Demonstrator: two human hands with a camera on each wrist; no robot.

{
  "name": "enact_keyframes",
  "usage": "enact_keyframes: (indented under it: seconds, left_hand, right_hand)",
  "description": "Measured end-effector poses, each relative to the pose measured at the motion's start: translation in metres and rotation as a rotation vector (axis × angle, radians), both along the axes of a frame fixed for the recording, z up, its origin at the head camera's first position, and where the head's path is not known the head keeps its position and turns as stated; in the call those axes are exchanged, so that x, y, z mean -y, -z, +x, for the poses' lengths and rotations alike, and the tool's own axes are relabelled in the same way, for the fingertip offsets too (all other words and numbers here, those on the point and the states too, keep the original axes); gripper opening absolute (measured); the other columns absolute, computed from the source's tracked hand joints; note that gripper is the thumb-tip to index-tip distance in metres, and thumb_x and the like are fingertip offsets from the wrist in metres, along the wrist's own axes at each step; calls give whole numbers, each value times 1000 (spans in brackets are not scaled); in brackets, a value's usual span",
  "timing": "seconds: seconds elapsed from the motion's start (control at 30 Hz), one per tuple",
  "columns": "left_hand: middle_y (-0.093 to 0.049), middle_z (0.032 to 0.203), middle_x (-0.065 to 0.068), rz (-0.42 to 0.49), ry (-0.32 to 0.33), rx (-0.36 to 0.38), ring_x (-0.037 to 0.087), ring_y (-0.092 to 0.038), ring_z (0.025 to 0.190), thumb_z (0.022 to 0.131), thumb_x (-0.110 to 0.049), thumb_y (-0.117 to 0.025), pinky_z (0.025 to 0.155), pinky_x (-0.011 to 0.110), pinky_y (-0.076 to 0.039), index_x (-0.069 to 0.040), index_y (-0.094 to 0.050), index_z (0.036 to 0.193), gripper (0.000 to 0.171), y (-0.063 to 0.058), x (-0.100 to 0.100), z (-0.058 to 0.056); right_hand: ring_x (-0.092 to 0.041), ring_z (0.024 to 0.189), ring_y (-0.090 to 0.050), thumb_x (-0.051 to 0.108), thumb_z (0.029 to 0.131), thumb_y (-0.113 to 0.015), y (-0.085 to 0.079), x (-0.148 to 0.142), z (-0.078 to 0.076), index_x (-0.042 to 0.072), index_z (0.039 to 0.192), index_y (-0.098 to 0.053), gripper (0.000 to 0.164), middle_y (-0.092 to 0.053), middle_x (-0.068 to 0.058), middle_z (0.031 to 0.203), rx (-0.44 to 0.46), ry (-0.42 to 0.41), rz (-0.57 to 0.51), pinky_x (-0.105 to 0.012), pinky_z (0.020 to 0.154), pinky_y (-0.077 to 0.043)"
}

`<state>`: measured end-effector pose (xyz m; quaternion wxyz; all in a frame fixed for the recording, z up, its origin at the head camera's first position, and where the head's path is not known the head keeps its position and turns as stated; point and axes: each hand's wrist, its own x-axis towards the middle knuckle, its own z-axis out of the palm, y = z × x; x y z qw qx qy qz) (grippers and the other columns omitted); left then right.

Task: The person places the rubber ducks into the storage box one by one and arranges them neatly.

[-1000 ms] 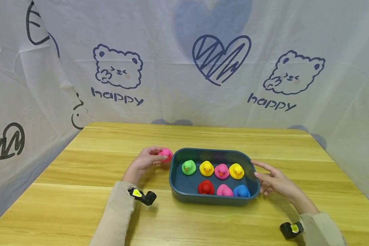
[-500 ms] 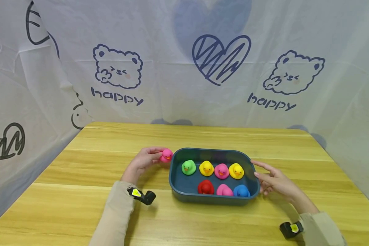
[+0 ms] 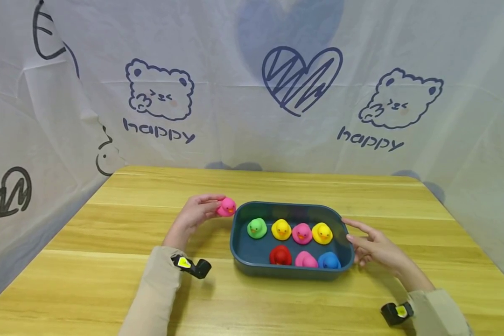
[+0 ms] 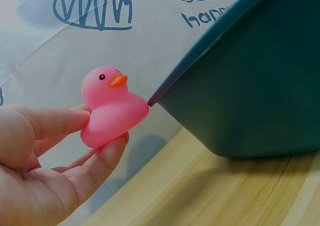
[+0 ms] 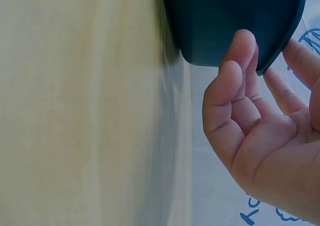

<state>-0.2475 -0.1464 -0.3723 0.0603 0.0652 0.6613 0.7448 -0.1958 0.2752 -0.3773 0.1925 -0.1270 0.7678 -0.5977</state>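
My left hand (image 3: pixel 194 215) pinches a pink rubber duck (image 3: pixel 226 207) between thumb and fingers, just outside the left end of a dark teal tub (image 3: pixel 285 271). In the left wrist view this duck (image 4: pixel 115 108) is held upright above the table, right by the tub's rim. Inside the tub, a back row has green (image 3: pixel 257 228), yellow and pink ducks; a red duck (image 3: pixel 280 255), a pink one and a blue duck (image 3: pixel 329 261) sit along the front wall. My right hand (image 3: pixel 375 246) touches the tub's right end with thumb and extended index finger; its other fingers are bent.
The tub stands on a light wooden table (image 3: pixel 109 270). A white cloth (image 3: pixel 231 116) printed with bears and hearts hangs behind and beside the table. Each wrist carries a small black camera (image 3: pixel 192 266).
My left hand has raised the pink duck slightly, and the duck has turned a little in the fingers. The right hand and tub stay in place.
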Motion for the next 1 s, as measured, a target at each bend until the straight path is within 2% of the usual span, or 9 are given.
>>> enact_keyframes:
  seconds: [0.2, 0.33, 0.5, 0.73, 0.87, 1.0]
  left_hand:
    - [-59, 101, 18, 15, -71, 46, 14, -62, 73, 88, 5, -48, 70, 30, -51, 18, -46, 118, 33, -9, -3, -1]
    - [-54, 111, 26, -28, -74, 51, 15, -62, 76, 88, 2, -50, 72, 31, -51, 15, -49, 118, 32, -16, -7, -1]
    - [-54, 114, 26, -101, -42, 31, 17, -63, 79, 88, 0, -52, 75, 32, -50, 11, -52, 118, 32, -23, -14, 1]
    - [-58, 110, 21, -126, 5, -2, 14, -62, 77, 85, 2, -55, 76, 32, -50, 12, -54, 114, 31, -28, -23, 3]
    - [-58, 110, 23, -135, 54, -25, 13, -63, 76, 85, 4, -55, 76, 32, -49, 14, -54, 113, 30, -30, -27, 3]
    - [-59, 108, 24, -193, 121, -48, 15, -63, 77, 84, 2, -57, 76, 33, -49, 13, -55, 111, 30, -32, -32, 2]
  right_hand:
    - [-15, 55, -55, 24, 93, -49, 0, 1, 1, 5, 142, -18, 61, -55, -8, 65, -5, -2, 3, -28, 51, -49]
    - [-14, 55, -55, 24, 93, -49, 0, 1, 0, 5, 142, -17, 62, -55, -8, 65, -5, 4, 9, -28, 51, -49]
    - [-14, 55, -55, 24, 93, -50, 0, 0, -1, 7, 142, -19, 61, -55, -8, 65, 1, 5, 3, -29, 51, -49]
    - [-14, 55, -55, 21, 93, -48, 1, -1, 0, 5, 142, -18, 59, -54, -8, 65, -5, 5, 4, -29, 51, -49]
    - [-14, 55, -55, 22, 93, -49, 0, -1, 0, 6, 142, -18, 60, -55, -8, 65, 2, 7, 3, -28, 51, -49]
    - [-15, 55, -55, 23, 93, -49, 0, -1, -1, 6, 142, -18, 61, -55, -8, 65, 1, -2, 0, -29, 51, -49]
